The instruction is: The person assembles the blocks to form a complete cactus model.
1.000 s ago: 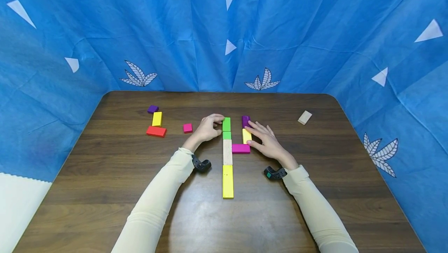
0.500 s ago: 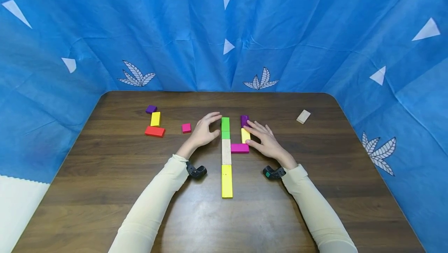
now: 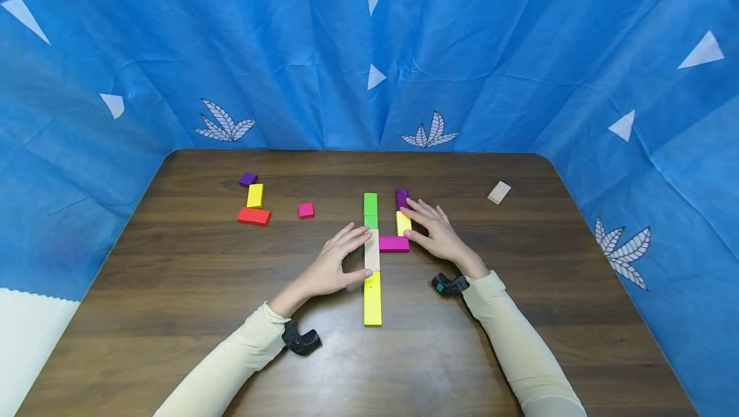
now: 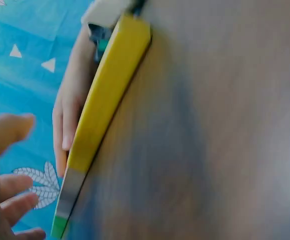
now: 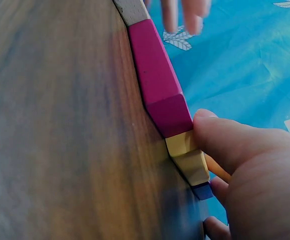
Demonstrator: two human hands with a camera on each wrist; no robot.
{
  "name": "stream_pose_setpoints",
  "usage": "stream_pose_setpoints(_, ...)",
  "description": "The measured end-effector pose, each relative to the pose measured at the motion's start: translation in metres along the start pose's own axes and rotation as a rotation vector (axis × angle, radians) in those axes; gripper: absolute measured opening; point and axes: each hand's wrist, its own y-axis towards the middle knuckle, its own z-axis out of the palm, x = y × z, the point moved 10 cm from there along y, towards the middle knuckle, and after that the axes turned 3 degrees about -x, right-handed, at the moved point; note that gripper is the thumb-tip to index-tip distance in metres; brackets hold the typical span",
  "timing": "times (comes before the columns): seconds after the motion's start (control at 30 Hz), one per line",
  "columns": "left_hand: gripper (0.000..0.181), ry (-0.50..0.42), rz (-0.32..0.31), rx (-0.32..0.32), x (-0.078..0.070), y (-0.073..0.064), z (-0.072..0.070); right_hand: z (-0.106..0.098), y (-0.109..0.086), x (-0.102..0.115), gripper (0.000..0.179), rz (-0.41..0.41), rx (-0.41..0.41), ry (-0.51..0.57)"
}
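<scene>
Flat blocks lie end to end in a column: a green block (image 3: 370,204), a shorter green block (image 3: 371,221), a whitish block (image 3: 372,252) and a long yellow block (image 3: 373,305). A magenta block (image 3: 394,244) extends right from the whitish one. Beyond its right end are a short yellow block (image 3: 402,224) and a purple block (image 3: 401,197). My left hand (image 3: 324,271) hovers with spread fingers beside the column, fingertips overlapping the whitish block in the head view. My right hand (image 3: 443,238) rests with extended fingers at the short yellow and purple blocks, thumb near the magenta corner.
On the left of the wooden table (image 3: 173,276) lie a dark purple block (image 3: 248,179), a yellow block (image 3: 254,195), a red block (image 3: 254,216) and a pink block (image 3: 306,210). A whitish block (image 3: 499,192) lies far right. A blue curtain (image 3: 288,51) surrounds the back and sides.
My left hand has left the green blocks and moved toward me, down to the whitish and long yellow blocks. The right hand stays in place; the blocks keep their arrangement.
</scene>
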Motion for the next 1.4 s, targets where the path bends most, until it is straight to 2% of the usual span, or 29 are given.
stream_pose_setpoints(0.27,0.073,0.105,0.032,0.003,0.004,-0.015,0.016,0.001,0.001,0.001,0.057,-0.01,-0.002,0.002)
stream_pose_setpoints(0.43,0.071,0.14,0.053,-0.006,0.004,-0.015,0.018,0.001,0.001,0.001,0.058,-0.008,-0.008,0.002)
stream_pose_setpoints(0.67,0.071,0.154,0.046,0.007,0.006,-0.016,0.019,-0.002,0.003,0.001,0.058,0.006,-0.01,0.045)
stream_pose_setpoints(0.77,0.072,0.162,0.05,0.008,0.005,-0.015,0.019,-0.016,0.003,-0.002,0.056,0.013,-0.07,0.073)
stream_pose_setpoints(0.87,0.072,0.165,0.051,0.013,0.005,-0.015,0.02,-0.043,0.0,-0.013,0.055,0.038,-0.202,0.073)
stream_pose_setpoints(1.0,0.073,0.158,0.047,0.023,0.004,-0.014,0.021,-0.089,-0.01,-0.044,0.057,0.126,-0.399,0.047)
stream_pose_setpoints(1.13,0.073,0.145,0.036,0.028,0.004,-0.014,0.021,-0.125,-0.024,-0.086,0.063,0.291,-0.502,0.031)
stream_pose_setpoints(1.3,0.073,0.154,0.036,0.024,0.005,-0.014,0.021,-0.15,-0.045,-0.136,0.073,0.542,-0.501,0.057)
stream_pose_setpoints(1.4,0.073,0.157,0.035,0.021,0.006,-0.015,0.021,-0.152,-0.05,-0.155,0.08,0.623,-0.446,0.097)
